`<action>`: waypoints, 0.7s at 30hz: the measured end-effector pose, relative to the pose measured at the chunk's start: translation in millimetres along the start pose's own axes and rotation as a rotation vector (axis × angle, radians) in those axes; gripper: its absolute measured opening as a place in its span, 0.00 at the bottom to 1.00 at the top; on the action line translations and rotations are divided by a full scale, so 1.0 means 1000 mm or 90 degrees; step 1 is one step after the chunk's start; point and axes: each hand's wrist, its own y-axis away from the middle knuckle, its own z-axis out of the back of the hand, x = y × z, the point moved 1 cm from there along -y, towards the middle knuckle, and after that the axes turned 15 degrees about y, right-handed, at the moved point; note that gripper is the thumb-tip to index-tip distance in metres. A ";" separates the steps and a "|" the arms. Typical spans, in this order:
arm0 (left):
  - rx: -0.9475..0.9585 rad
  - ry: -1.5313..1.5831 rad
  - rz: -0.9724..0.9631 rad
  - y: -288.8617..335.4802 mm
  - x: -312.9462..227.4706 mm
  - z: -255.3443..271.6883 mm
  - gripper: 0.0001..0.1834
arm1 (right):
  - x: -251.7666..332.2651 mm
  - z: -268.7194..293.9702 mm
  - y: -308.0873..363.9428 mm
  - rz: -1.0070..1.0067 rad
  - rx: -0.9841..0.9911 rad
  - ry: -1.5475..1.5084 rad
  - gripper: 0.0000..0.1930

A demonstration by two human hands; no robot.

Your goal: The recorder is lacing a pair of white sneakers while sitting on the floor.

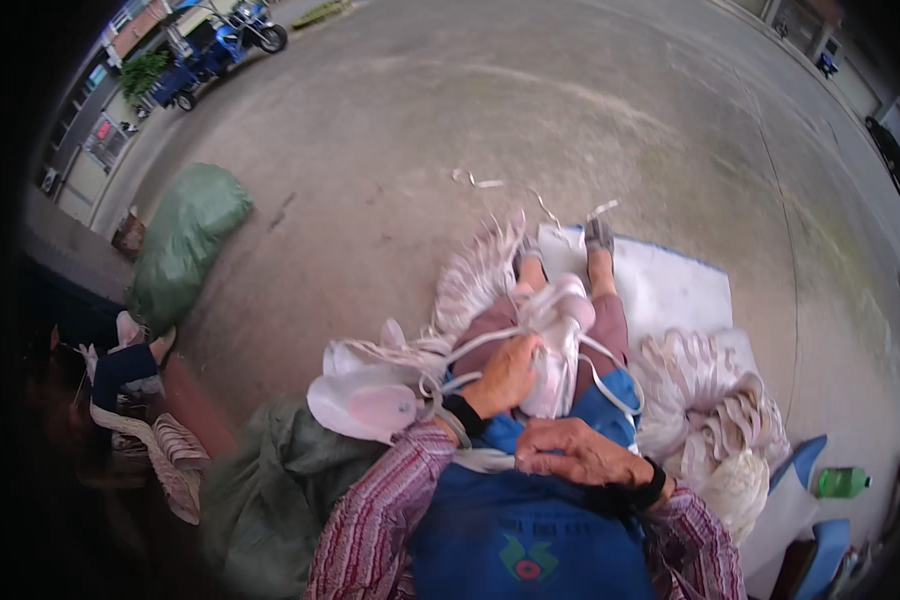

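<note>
On my lap lies a bundle of pale pink and white shoe-shaped pieces (pixel 558 335), with white strips looped around it. My left hand (pixel 508 375) is closed on the near-left side of this bundle, its fingertips partly hidden. Closer to my body, my right hand (pixel 580 452) is closed with fingers curled at the end of a white strip (pixel 485 461), which runs left across the blue apron (pixel 530 520). To the left of my left hand sit larger pale shoe-shaped pieces (pixel 365 400).
Stacked pale pieces (pixel 480 270) fan out beyond my left knee; more (pixel 710 395) lie at right beside a white board (pixel 670 285). A green bottle (pixel 843 482) lies far right. Green sacks (pixel 190 235) stand left, near another person's leg (pixel 125 375). A blue three-wheeler (pixel 215 50) is parked far off.
</note>
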 end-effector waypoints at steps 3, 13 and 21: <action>-0.005 -0.031 -0.021 0.002 0.004 -0.001 0.20 | -0.022 -0.014 -0.003 -0.220 -0.068 0.039 0.09; 0.025 -0.005 0.069 -0.010 0.000 0.018 0.17 | -0.099 -0.011 -0.041 -0.311 -0.392 0.485 0.08; 0.066 0.045 0.124 -0.019 0.006 0.029 0.15 | -0.120 -0.015 -0.041 -0.270 -0.424 0.480 0.10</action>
